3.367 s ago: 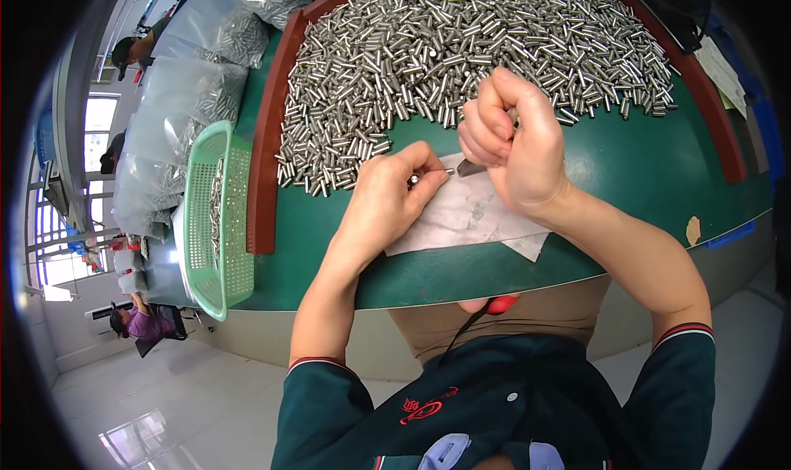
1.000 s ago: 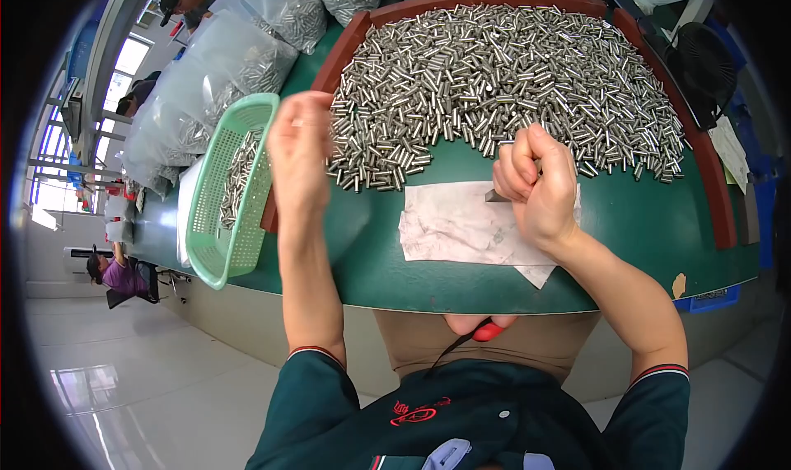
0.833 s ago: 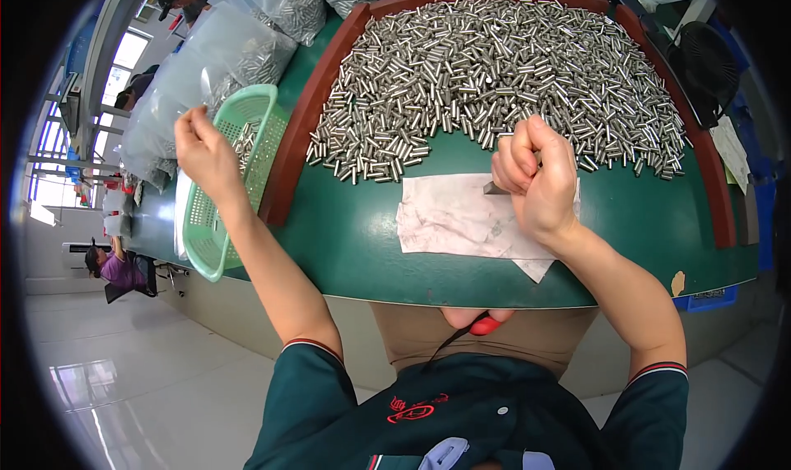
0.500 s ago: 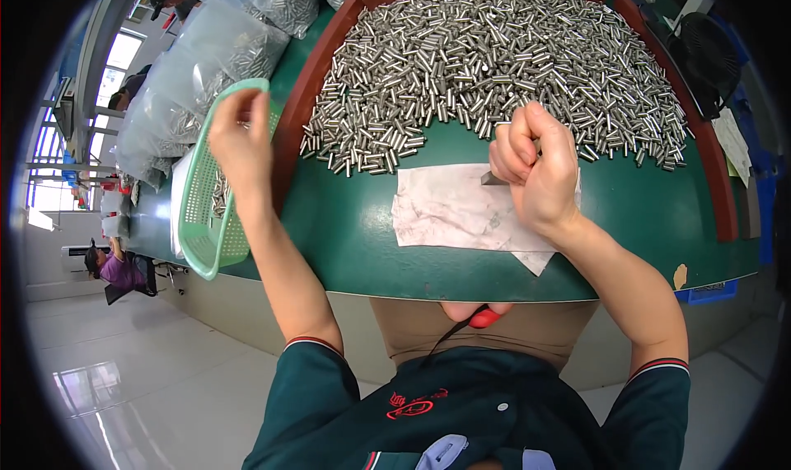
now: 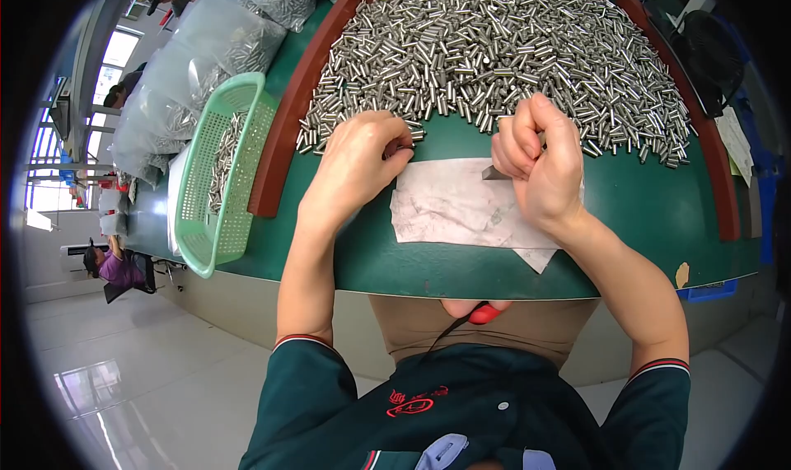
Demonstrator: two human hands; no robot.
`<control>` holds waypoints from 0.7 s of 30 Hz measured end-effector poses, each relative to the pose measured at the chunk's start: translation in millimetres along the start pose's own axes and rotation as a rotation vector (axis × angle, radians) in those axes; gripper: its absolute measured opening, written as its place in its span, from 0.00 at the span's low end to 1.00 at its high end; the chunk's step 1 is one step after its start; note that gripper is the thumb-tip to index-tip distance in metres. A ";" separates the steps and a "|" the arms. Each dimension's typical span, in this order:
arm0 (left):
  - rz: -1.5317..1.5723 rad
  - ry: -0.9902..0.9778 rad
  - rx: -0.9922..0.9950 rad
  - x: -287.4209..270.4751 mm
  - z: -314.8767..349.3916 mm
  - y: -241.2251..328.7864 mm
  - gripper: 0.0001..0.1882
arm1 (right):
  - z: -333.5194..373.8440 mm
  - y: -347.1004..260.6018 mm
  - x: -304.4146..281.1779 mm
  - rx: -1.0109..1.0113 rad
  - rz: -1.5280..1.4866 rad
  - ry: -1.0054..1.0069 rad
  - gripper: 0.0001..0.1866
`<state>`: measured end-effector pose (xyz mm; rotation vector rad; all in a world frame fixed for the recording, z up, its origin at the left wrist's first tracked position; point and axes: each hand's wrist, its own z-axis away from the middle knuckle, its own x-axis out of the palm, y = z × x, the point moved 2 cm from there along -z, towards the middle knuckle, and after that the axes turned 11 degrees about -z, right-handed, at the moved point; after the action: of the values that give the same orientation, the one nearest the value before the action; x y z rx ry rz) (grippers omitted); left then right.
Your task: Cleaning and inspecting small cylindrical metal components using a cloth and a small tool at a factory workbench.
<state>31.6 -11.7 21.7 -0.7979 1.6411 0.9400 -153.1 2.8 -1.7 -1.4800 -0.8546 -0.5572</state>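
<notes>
A large heap of small silver metal cylinders covers the far part of the green table. My left hand rests at the heap's near edge, fingers curled over a few cylinders; whether it grips one is hidden. My right hand is closed around a small dark blade-like tool, its tip pointing left. The tool hangs just above a stained white paper sheet lying between my hands.
A light green perforated basket with some cylinders stands left of the table's red-brown rim. Clear plastic bags of cylinders lie beyond it. Other people are visible at the far left and top left.
My left hand has come back from over the green basket to the near edge of the heap. My right hand has kept the tool in place over the paper.
</notes>
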 end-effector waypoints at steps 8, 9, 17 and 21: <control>-0.053 0.028 0.044 10.1 -1.6 8.1 0.07 | -0.4 -0.3 0.6 -0.011 -0.001 -0.009 0.22; -0.054 0.052 0.058 8.5 -1.8 9.2 0.06 | -0.3 -0.4 1.2 -0.013 -0.002 -0.008 0.22; 1.060 -0.078 -0.364 22.7 -4.3 23.1 0.06 | 0.6 -1.6 -0.6 -0.010 0.002 0.002 0.21; 0.997 -0.073 -0.301 32.0 -4.7 23.4 0.08 | 0.6 -2.3 0.5 -0.012 0.006 0.015 0.21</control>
<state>1.7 -6.4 -4.1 -0.0641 1.8538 1.9069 -154.6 3.4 0.0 -1.4867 -0.8367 -0.5693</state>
